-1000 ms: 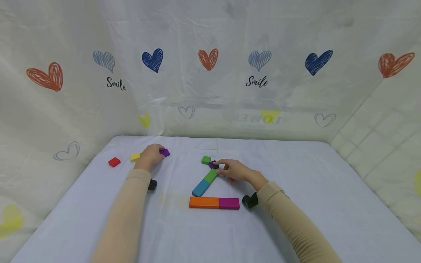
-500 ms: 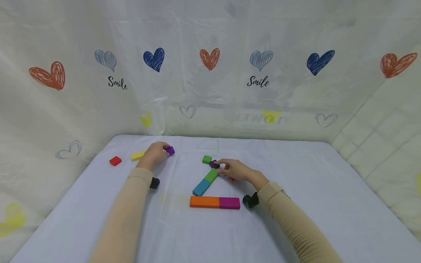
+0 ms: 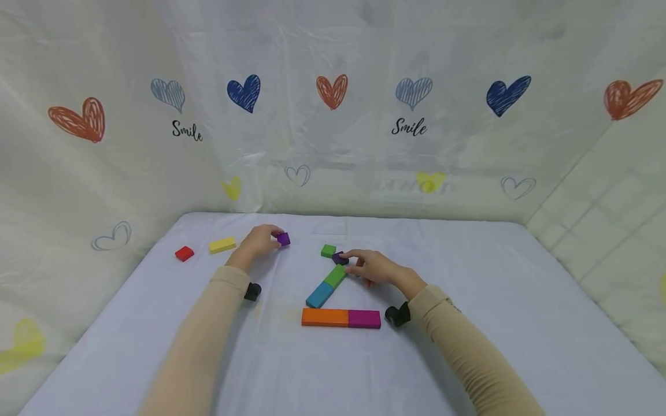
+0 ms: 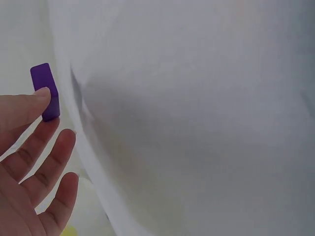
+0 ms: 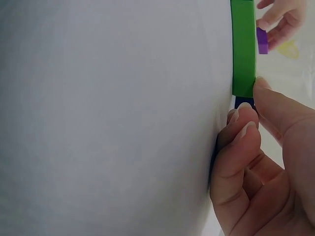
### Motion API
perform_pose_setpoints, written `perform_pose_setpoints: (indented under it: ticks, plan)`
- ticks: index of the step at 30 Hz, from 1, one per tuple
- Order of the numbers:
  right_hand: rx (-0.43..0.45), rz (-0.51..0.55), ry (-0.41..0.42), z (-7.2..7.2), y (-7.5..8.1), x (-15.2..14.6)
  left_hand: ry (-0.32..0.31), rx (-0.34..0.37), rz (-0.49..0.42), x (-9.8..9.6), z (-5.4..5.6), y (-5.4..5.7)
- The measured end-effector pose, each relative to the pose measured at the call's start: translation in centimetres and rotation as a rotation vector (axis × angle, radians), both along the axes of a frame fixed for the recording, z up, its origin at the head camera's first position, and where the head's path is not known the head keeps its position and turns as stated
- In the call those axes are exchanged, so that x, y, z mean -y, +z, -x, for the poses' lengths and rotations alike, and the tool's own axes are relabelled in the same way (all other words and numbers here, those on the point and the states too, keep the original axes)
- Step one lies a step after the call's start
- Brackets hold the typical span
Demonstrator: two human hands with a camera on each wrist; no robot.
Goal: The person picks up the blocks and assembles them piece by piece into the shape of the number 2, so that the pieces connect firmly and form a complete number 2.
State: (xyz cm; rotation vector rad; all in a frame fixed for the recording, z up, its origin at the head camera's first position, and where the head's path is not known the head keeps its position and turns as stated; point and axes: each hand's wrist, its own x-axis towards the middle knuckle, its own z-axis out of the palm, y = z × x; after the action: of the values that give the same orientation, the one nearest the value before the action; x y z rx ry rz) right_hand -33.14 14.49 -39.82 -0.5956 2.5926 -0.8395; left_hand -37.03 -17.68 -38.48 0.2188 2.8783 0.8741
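My left hand pinches a small purple block between thumb and index finger, above the far left of the table. In the left wrist view that block stands on end and the other fingers are spread. With fingers curled, my right hand is at a dark purple block, index fingertip on it and thumb beside the end of a long green block. A blue block continues the green one in a slanted row. The right hand's grip is partly hidden.
A small green block lies beside the dark purple one. Nearer me, an orange block and a magenta block lie end to end. At the far left are a yellow block and a red block. A heart-printed curtain hangs behind.
My left hand has moved to the right with the purple block, uncovering more of the yellow block. The right hand has stayed in place.
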Motion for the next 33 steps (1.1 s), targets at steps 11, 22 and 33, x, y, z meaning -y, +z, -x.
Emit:
perform_pose_setpoints:
  ticks: [11, 22, 33]
  plan:
    - [0.009, 0.005, -0.012, 0.2, -0.2, 0.0, -0.021, 0.002, 0.013, -2.2, 0.4, -0.8]
    - [0.017, 0.001, -0.016, -0.1, -0.2, 0.2, -0.037, 0.003, -0.013, -3.9, -0.1, -1.3]
    - [-0.001, 0.011, -0.003, 0.1, -0.1, 0.0, -0.047, -0.019, 0.006, -5.3, -0.1, -0.9]
